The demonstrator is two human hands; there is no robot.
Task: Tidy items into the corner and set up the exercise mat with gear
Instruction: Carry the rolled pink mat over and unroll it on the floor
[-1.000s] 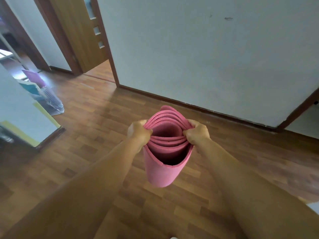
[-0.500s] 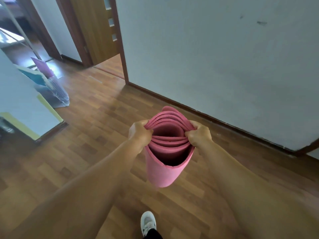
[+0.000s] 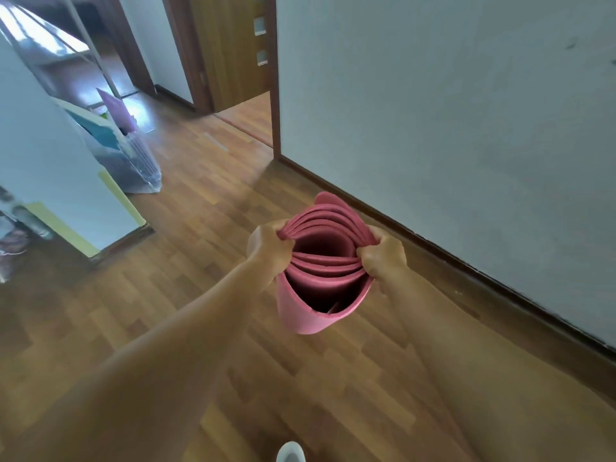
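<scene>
Clenching the rolled pink mat (image 3: 301, 316) are left grip (image 3: 266, 248) and right grip (image 3: 383, 256); clear bag (image 3: 141, 163) holds coloured sheets (image 3: 116, 106).

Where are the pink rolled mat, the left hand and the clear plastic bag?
pink rolled mat (image 3: 301, 315): head view, outer layer facing the camera.
left hand (image 3: 266, 248): head view, back of the hand.
clear plastic bag (image 3: 141, 161): head view, its lower side.
</scene>
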